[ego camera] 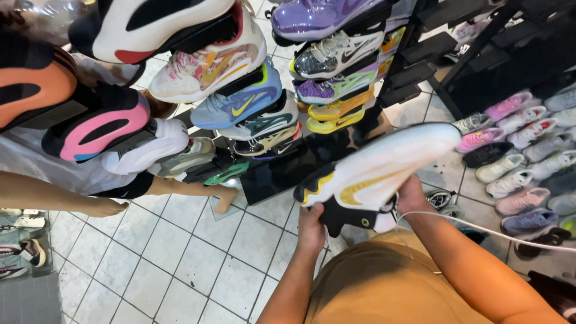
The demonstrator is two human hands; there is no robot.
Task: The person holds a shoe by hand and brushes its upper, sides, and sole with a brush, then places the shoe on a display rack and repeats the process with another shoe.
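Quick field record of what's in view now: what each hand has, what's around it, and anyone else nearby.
held item: white sneaker with yellow and black trim, tilted, toe up to the right
left hand: grip on its heel end
right hand: under its middle
ahead: display rack of sneakers
right: rows of sneakers on the floor
other person: bare legs at left
floor: white tiles

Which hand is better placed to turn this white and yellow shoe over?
Probably the right hand: it cups the white and yellow shoe near its middle, while the left hand only supports the black heel end.

Left hand (311, 227) and right hand (411, 196) raised, gripping
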